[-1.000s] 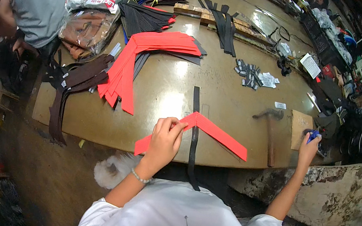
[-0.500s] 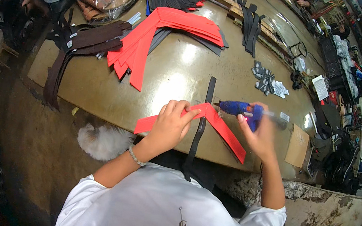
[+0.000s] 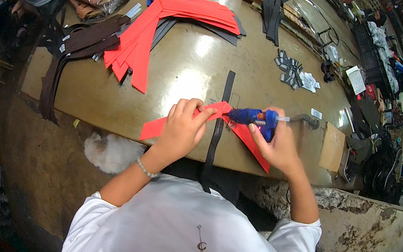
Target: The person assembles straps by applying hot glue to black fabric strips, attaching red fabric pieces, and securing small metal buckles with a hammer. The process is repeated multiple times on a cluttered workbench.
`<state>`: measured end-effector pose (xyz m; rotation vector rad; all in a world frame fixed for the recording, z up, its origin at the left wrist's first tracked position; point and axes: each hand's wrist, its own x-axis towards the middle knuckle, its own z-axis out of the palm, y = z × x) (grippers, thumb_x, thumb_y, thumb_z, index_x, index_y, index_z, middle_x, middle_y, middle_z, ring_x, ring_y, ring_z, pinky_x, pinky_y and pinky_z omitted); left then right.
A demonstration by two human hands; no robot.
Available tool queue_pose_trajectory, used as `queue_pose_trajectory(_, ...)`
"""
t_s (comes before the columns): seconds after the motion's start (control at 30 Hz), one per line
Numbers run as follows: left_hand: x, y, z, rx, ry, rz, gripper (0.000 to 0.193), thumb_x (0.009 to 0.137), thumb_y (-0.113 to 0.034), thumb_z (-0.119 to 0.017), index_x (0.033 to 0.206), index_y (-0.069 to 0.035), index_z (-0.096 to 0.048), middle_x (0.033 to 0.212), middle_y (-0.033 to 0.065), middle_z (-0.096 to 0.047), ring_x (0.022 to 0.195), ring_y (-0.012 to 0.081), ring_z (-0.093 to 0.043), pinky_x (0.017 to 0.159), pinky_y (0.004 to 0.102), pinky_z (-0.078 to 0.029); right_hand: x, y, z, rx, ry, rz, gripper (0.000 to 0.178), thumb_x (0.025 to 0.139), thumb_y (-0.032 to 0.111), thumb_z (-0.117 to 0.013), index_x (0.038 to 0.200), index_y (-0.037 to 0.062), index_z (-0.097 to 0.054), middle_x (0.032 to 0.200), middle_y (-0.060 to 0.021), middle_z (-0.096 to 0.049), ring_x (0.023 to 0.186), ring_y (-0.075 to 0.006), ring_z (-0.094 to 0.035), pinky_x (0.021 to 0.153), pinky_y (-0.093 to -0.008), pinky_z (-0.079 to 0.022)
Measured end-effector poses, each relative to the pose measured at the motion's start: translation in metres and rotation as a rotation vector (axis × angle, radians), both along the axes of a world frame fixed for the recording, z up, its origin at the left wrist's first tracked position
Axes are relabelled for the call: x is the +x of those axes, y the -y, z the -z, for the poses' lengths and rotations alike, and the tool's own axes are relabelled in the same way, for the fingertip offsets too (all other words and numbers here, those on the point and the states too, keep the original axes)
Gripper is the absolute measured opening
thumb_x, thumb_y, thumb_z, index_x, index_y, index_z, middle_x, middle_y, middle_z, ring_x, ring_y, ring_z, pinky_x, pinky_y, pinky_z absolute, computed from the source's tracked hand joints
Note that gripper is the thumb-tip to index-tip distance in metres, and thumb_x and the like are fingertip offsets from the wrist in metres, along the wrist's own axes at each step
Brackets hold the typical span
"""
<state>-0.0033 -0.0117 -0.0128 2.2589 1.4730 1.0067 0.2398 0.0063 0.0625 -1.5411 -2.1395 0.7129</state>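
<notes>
A red angled strip (image 3: 253,149), bent like a wide V, lies near the front edge of the table across a long black strap (image 3: 214,140). My left hand (image 3: 179,127) grips the strip's left arm, thumb and fingertips close to the bend. In my right hand (image 3: 281,146) is a blue hot glue gun (image 3: 249,116), a pale glue stick poking out of its back. Its nozzle points left at the bend of the red strip, right beside my left fingertips. Whether the tip touches the strip I cannot tell.
A fanned stack of red angled strips (image 3: 144,35) lies far left, beside dark brown straps (image 3: 87,42). Small dark tags (image 3: 288,68) and black straps (image 3: 272,15) are at the back right. Cardboard (image 3: 332,147) lies at right. White fluffy fur (image 3: 111,153) shows below the table edge.
The glue gun has moved left and its nozzle has come down to the bend of the red strip. My left hand keeps its grip. The whole view has shifted slightly.
</notes>
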Motion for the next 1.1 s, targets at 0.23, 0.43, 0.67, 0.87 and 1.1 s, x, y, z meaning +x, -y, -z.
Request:
queue_pose_trajectory(0.23, 0.000, 0.000, 0.000, 0.032, -0.012, -0.002, 0.035, 0.080, -0.003, -0.065, 0.114, -0.012, -0.064, 0.101, 0.0091, -0.055, 0.092, 0.0268, -0.053, 0.080, 0.0390, -0.046, -0.001, 0.021, -0.006, -0.042, 0.010, -0.030, 0.045, 0.087, 0.027, -0.071, 0.118, 0.0034, -0.048, 0.091, -0.0192, -0.069, 0.078, -0.0395, -0.069, 0.069, -0.0414, -0.053)
queue_pose_trajectory(0.43, -0.001, 0.000, -0.002, 0.008, 0.024, 0.019, 0.034, 0.083, -0.002, -0.063, 0.116, -0.009, -0.062, 0.101, 0.0116, -0.056, 0.093, 0.0296, -0.053, 0.083, 0.0409, -0.046, 0.034, 0.039, 0.000, -0.078, -0.244, 0.093, 0.044, 0.085, 0.026, -0.075, 0.119, 0.0073, -0.054, 0.094, -0.0084, -0.068, 0.084, -0.0198, -0.068, 0.074, -0.0335, -0.052)
queue_pose_trajectory(0.67, 0.007, -0.003, -0.005, -0.082, 0.156, 0.023, 0.026, 0.087, -0.005, -0.064, 0.113, -0.003, -0.061, 0.108, 0.0160, -0.056, 0.103, 0.0334, -0.055, 0.089, 0.0424, -0.046, 0.175, 0.034, 0.045, 0.491, 0.151, 1.166, 0.048, 0.097, 0.043, -0.058, 0.108, -0.0038, -0.057, 0.095, -0.0158, -0.066, 0.086, -0.0286, -0.065, 0.081, -0.0398, -0.050)
queue_pose_trajectory(0.87, -0.014, -0.001, -0.014, 0.028, 0.405, -0.082, 0.012, 0.081, 0.001, -0.071, 0.093, 0.000, -0.068, 0.099, 0.0127, -0.068, 0.091, 0.0265, -0.064, 0.075, 0.0331, -0.052, 0.172, 0.086, 0.007, -0.138, 0.682, 1.300, 0.056, 0.098, 0.047, -0.053, 0.101, -0.0063, -0.069, 0.096, -0.0294, -0.068, 0.087, -0.0418, -0.067, 0.079, -0.0463, -0.051)
queue_pose_trajectory(1.1, -0.025, 0.006, -0.009, -0.113, 0.467, -0.165, 0.006, 0.081, 0.001, -0.074, 0.087, 0.001, -0.071, 0.082, 0.0098, -0.070, 0.071, 0.0117, -0.064, 0.064, 0.0238, -0.049, 0.142, -0.035, 0.027, 0.244, -0.155, 0.671, 0.025, 0.093, 0.021, -0.066, 0.103, -0.0016, -0.068, 0.084, -0.0121, -0.070, 0.076, -0.0146, -0.064, 0.073, -0.0291, -0.050)
